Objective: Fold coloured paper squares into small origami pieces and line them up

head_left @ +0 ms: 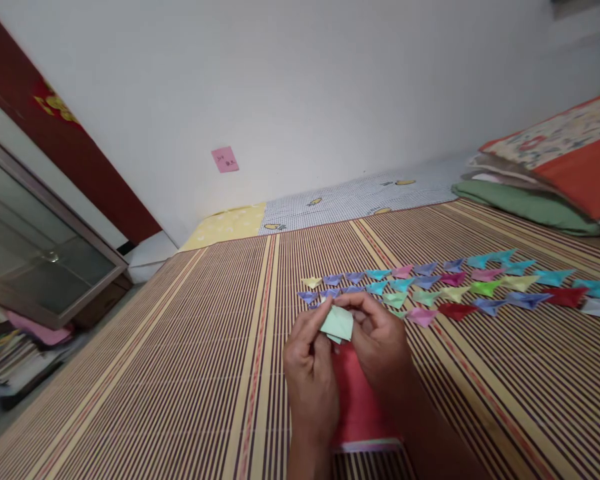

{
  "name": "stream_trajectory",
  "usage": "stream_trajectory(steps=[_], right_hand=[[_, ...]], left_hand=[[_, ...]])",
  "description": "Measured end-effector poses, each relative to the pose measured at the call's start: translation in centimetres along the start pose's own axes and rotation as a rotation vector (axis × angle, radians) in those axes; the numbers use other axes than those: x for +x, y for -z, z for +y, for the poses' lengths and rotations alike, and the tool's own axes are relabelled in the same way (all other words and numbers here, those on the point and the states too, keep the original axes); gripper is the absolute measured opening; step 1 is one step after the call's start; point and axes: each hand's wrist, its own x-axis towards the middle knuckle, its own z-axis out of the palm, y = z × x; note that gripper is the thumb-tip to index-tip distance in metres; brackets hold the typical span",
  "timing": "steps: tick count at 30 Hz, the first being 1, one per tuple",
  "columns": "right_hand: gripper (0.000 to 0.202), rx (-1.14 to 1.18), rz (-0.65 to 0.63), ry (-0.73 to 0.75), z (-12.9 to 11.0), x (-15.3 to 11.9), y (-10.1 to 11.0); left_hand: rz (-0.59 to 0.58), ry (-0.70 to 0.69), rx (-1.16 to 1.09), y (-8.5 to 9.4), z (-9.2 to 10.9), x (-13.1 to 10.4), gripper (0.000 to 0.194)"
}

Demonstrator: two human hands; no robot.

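Between my two hands is a small folded piece of pale green paper (338, 324). My left hand (310, 360) is closed on its left side, thumb and fingers pinching the edge. On the right side, my right hand (380, 340) grips the same paper with bent fingers. A red sheet (357, 400) lies under my wrists on the striped mat, with paler sheets showing at its near edge. Just beyond my fingers stand rows of small folded paper figures (451, 293) in several colours, some partly hidden by my hands.
The striped mat (190, 353) covers the surface. At the far right lie stacked cushions and bedding (535, 207). A white wall (330, 87) with a pink note (225, 159) rises behind. To the left stand a glass-door cabinet (45, 240) and a pile of books (5, 360).
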Motion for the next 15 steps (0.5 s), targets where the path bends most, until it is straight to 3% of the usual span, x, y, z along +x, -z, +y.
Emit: stream_trajectory(steps=[4, 8, 11, 15], right_hand=[[0.02, -0.07, 0.002, 0.014, 0.2, 0.1, 0.3], [0.022, -0.419, 0.07, 0.258, -0.1, 0.0, 0.6], [0.024, -0.557, 0.083, 0.423, -0.4, -0.1, 0.7], [0.023, -0.573, 0.105, 0.398, -0.9, -0.2, 0.7]], left_hand=[[0.028, 0.069, -0.075, 0.1, 0.3, 0.2, 0.038], [0.05, 0.205, -0.217, 0.0, 0.6, 0.2, 0.035], [0.078, 0.255, -0.323, -0.1, 0.9, 0.1, 0.047], [0.026, 0.231, -0.343, -0.5, 1.1, 0.1, 0.064]])
